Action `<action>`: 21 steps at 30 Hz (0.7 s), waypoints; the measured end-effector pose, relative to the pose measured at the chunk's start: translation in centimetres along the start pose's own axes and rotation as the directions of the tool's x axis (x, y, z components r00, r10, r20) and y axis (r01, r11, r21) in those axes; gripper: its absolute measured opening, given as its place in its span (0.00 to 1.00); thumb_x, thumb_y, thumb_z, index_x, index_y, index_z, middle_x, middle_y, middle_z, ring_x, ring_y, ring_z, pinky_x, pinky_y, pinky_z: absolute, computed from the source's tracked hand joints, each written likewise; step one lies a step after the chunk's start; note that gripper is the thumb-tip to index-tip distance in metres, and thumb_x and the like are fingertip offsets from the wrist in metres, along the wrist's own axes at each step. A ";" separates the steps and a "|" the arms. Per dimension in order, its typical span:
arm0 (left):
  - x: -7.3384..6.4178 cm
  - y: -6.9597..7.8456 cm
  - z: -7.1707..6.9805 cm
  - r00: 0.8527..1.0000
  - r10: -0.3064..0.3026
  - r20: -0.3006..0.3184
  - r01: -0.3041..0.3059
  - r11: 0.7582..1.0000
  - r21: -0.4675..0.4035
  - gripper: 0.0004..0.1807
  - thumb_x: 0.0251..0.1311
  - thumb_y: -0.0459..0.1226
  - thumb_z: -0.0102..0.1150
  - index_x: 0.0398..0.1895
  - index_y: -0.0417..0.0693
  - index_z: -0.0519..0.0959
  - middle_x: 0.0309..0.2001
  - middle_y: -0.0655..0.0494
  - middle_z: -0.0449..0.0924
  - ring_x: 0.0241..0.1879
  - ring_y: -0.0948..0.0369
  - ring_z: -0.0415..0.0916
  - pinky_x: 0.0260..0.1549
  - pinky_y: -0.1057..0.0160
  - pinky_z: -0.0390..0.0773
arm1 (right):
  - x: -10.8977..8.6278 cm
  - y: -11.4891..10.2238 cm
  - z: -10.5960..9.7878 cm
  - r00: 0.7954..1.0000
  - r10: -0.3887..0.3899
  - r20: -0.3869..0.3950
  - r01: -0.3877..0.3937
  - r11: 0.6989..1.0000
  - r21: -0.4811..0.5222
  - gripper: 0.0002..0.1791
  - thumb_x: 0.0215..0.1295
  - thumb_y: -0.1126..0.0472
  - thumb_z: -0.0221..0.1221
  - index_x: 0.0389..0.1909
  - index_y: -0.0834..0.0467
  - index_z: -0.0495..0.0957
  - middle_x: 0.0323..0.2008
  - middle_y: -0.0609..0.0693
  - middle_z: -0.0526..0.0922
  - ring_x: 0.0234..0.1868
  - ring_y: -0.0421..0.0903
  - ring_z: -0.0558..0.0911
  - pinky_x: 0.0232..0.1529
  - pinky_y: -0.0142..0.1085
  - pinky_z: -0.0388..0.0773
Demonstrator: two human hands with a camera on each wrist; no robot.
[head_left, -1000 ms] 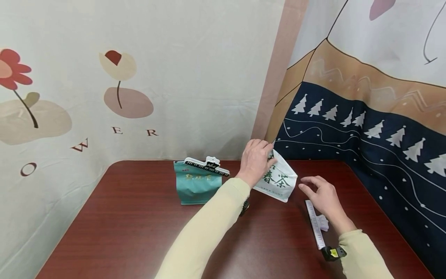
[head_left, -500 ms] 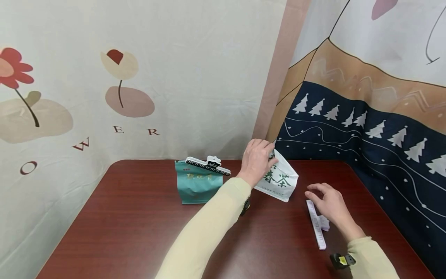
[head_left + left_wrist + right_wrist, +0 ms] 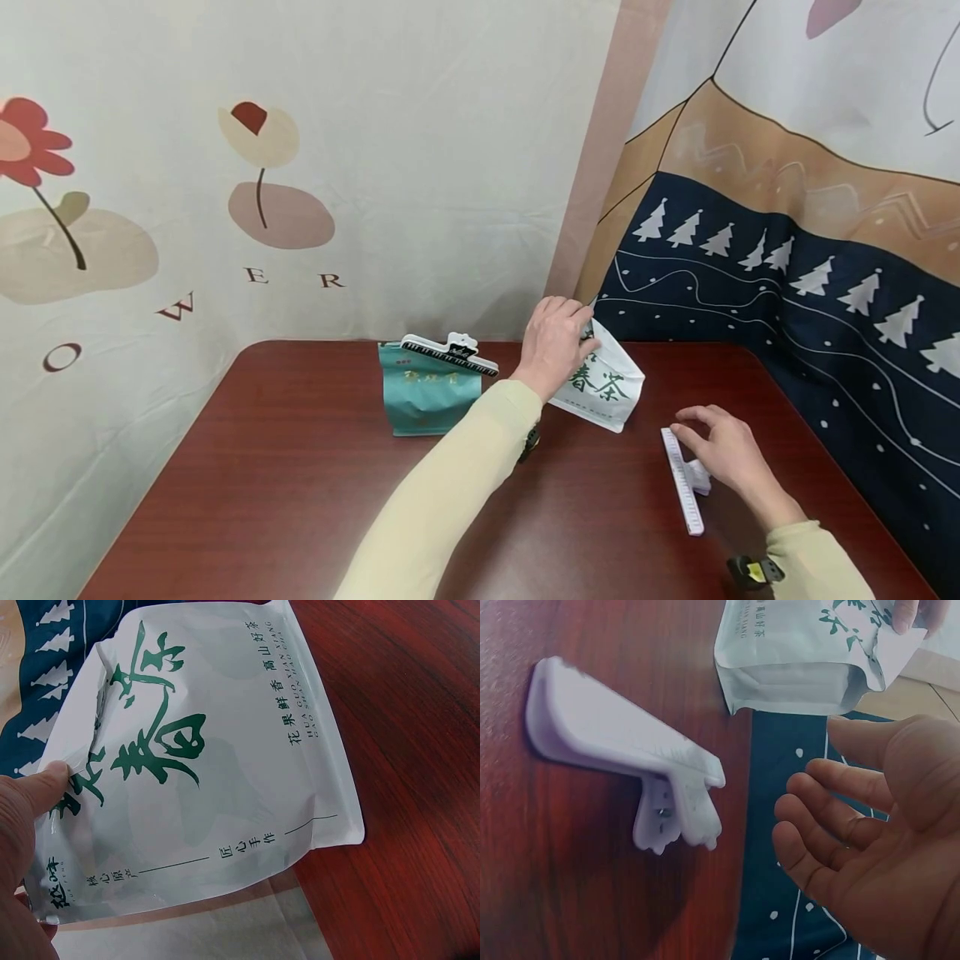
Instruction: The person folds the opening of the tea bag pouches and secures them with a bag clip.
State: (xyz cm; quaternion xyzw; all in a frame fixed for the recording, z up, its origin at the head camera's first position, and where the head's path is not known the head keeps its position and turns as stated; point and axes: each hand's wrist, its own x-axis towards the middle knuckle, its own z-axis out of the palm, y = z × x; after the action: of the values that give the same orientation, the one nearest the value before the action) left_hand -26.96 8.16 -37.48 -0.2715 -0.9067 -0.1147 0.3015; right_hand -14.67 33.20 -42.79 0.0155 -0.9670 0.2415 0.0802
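My left hand [image 3: 552, 343] pinches the upper edge of a white tea bag [image 3: 602, 385] with green characters, which leans near the back of the table. In the left wrist view the thumb presses the bag's folded top [image 3: 91, 727]. My right hand [image 3: 729, 448] hovers with loosely bent fingers just above and right of a pale lilac sealing clip [image 3: 681, 483] on the table. The right wrist view shows that hand holding nothing, its fingers [image 3: 817, 825] apart from the clip, whose two handle tabs [image 3: 676, 814] point toward the table's right side.
A teal bag [image 3: 431, 400] stands left of my left forearm, a black-and-white clip [image 3: 450, 353] across its top. The dark red wooden table [image 3: 300, 500] ends against a pale curtain [image 3: 420, 167] behind and a navy tree-patterned cloth [image 3: 825, 333] on the right.
My right hand has moved away from the white bag, rightward and toward me, to beside the lilac clip. The left hand keeps its grip on the bag.
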 end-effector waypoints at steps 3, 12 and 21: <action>0.0 0.0 0.0 1.000 -0.001 0.002 0.001 1.000 -0.001 0.25 0.61 0.54 0.72 0.59 0.55 0.85 0.54 0.62 0.86 0.56 0.63 0.77 0.64 0.65 0.69 | -0.2 0.3 0.0 1.000 0.009 0.014 -0.008 1.000 -0.008 0.15 0.69 0.62 0.63 0.50 0.68 0.83 0.51 0.71 0.82 0.48 0.66 0.80 0.51 0.64 0.77; 0.1 0.1 0.0 1.000 -0.003 0.000 0.003 1.000 0.005 0.25 0.61 0.54 0.72 0.59 0.55 0.85 0.53 0.62 0.86 0.56 0.63 0.77 0.64 0.65 0.70 | -0.6 1.1 -0.2 0.998 0.032 0.046 -0.031 0.999 -0.032 0.15 0.67 0.62 0.64 0.49 0.68 0.83 0.50 0.72 0.81 0.45 0.64 0.80 0.48 0.63 0.78; 0.0 0.0 -0.1 1.000 -0.003 -0.002 0.003 1.000 0.002 0.26 0.61 0.54 0.72 0.59 0.54 0.85 0.53 0.62 0.86 0.56 0.63 0.77 0.64 0.65 0.70 | -1.1 1.7 -0.3 0.997 0.040 0.062 -0.036 0.997 -0.063 0.13 0.64 0.64 0.66 0.46 0.68 0.84 0.48 0.72 0.81 0.42 0.63 0.80 0.45 0.61 0.78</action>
State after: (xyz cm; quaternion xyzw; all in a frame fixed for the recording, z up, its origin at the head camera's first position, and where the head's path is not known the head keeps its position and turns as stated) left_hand -26.94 8.17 -37.42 -0.2699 -0.9069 -0.1146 0.3027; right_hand -13.64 34.83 -43.55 0.0022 -0.9761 0.2125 0.0457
